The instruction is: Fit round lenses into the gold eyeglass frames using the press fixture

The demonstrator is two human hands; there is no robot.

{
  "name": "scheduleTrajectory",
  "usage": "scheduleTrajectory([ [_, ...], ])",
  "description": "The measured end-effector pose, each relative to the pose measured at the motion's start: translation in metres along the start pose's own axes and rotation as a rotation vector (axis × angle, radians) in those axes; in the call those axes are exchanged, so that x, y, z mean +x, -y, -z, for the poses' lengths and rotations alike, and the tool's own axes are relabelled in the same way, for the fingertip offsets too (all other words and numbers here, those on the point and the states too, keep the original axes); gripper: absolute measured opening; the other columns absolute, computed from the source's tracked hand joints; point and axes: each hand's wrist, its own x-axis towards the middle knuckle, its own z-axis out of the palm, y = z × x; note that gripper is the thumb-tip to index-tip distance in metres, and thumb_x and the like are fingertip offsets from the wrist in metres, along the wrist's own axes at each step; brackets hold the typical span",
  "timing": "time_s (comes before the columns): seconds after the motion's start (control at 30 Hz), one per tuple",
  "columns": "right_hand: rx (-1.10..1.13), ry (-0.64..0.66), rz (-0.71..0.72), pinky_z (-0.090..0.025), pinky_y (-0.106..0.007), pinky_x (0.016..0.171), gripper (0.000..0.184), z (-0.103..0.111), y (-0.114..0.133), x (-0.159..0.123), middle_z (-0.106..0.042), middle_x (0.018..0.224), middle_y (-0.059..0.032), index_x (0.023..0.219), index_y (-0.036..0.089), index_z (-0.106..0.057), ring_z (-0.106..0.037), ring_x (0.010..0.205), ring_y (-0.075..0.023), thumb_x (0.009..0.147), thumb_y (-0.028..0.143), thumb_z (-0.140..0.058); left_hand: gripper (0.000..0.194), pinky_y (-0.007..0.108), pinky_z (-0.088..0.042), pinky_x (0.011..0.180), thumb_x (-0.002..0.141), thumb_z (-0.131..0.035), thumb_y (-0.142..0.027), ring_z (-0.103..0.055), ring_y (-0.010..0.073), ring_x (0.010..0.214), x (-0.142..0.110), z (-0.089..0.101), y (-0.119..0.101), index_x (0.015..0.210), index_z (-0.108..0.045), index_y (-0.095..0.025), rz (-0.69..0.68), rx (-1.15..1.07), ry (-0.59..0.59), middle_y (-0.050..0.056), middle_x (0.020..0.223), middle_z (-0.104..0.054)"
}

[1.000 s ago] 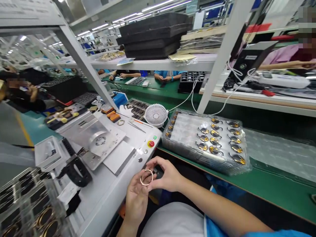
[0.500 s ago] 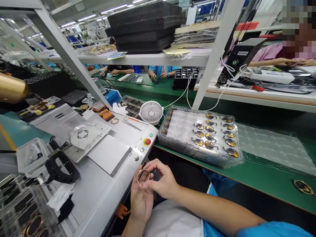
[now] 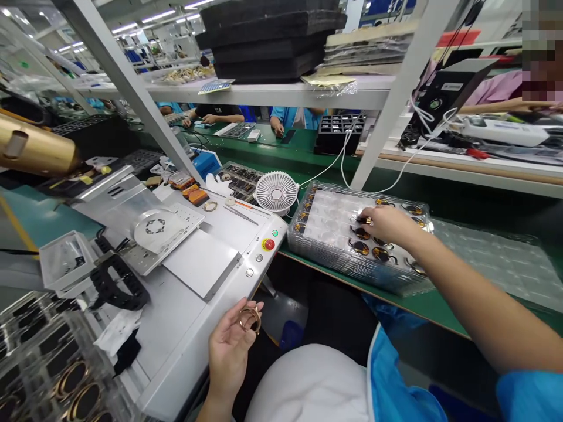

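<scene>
My left hand point(image 3: 229, 349) is closed around the edge of a gold-coloured watch case ring point(image 3: 250, 319), held up in front of my body beside the machine's front edge. Over a stack of clear plastic trays point(image 3: 316, 237), my right hand point(image 3: 389, 225) reaches in with its fingers pinched together. At its fingertips is a small black-and-gold round part point(image 3: 364, 220), mostly covered by the fingers. More round black-and-gold parts with short ribbon tails, such as one round part point(image 3: 360, 247), lie in the top tray around that hand.
A white fan point(image 3: 277, 193) stands between the trays and the machine. The white machine top point(image 3: 165, 316) bears tweezers point(image 3: 241, 214), a flat metal plate point(image 3: 202, 264) and a red button point(image 3: 268, 244). Trays of gold-rimmed rings point(image 3: 73, 381) are at lower left. A shelf post point(image 3: 389, 99) rises behind the trays.
My right hand has left the ring and moved right to the top tray. My left hand keeps the ring, now lower and slightly left, and the view has shifted a little.
</scene>
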Motion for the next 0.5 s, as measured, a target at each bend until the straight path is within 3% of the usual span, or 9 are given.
scheduleTrajectory([
  [0.13, -0.004, 0.033, 0.063, -0.053, -0.05, 0.08, 0.013, 0.003, -0.001, 0.008, -0.066, 0.077, -0.0115, 0.09, 0.018, -0.068, -0.067, 0.083, -0.0364, 0.079, 0.01, -0.069, 0.042, 0.039, -0.064, 0.093, 0.076, -0.089, -0.028, -0.078, 0.03, 0.106, -0.002, 0.001, -0.008, 0.117, -0.078, -0.023, -0.07, 0.026, -0.017, 0.012, 0.109, -0.081],
  [0.2, 0.04, -0.022, 0.048, -0.053, -0.051, 0.083, 0.016, 0.005, -0.002, 0.007, -0.068, 0.078, -0.0106, 0.09, 0.019, -0.066, -0.068, 0.083, -0.0358, 0.078, 0.009, -0.066, 0.042, 0.04, -0.064, 0.094, 0.075, -0.09, -0.029, -0.078, 0.0293, 0.106, -0.003, 0.005, -0.015, 0.115, -0.078, -0.023, -0.113, 0.033, -0.038, 0.012, 0.106, -0.081],
  [0.3, 0.394, -0.177, -0.009, -0.055, -0.048, 0.082, 0.019, 0.006, 0.012, -0.006, -0.07, 0.078, -0.007, 0.098, 0.022, -0.065, -0.07, 0.08, -0.0313, 0.08, 0.019, -0.066, 0.041, 0.04, -0.062, 0.096, 0.075, -0.091, -0.029, -0.078, 0.0269, 0.104, -0.002, 0.012, -0.03, 0.113, -0.078, -0.024, -0.162, 0.035, -0.073, 0.01, 0.105, -0.081],
  [0.37, 0.744, -0.172, 0.039, -0.057, -0.041, 0.072, 0.03, 0.003, 0.038, -0.023, -0.07, 0.078, -0.0048, 0.108, 0.023, -0.064, -0.07, 0.075, -0.0264, 0.08, 0.031, -0.07, 0.042, 0.039, -0.062, 0.097, 0.075, -0.091, -0.03, -0.078, 0.0257, 0.103, 0.0, 0.012, -0.041, 0.114, -0.078, -0.024, -0.178, 0.038, -0.065, 0.009, 0.104, -0.081],
  [0.43, 1.008, -0.047, 0.17, -0.056, -0.033, 0.061, 0.042, -0.005, 0.077, -0.044, -0.068, 0.081, -0.0033, 0.118, 0.023, -0.062, -0.068, 0.07, -0.0213, 0.08, 0.037, -0.074, 0.048, 0.037, -0.062, 0.094, 0.072, -0.092, -0.032, -0.078, 0.0259, 0.103, 0.002, 0.007, -0.048, 0.117, -0.077, -0.024, -0.151, 0.05, 0.004, 0.01, 0.106, -0.08],
  [0.5, 1.21, 0.112, 0.299, -0.056, -0.03, 0.056, 0.046, -0.019, 0.119, -0.064, -0.065, 0.086, -0.0022, 0.125, 0.023, -0.06, -0.064, 0.064, -0.0164, 0.083, 0.036, -0.075, 0.06, 0.035, -0.064, 0.086, 0.067, -0.096, -0.032, -0.077, 0.0273, 0.102, 0.002, -0.004, -0.049, 0.123, -0.074, -0.026, -0.066, 0.062, 0.139, 0.013, 0.123, -0.075],
])
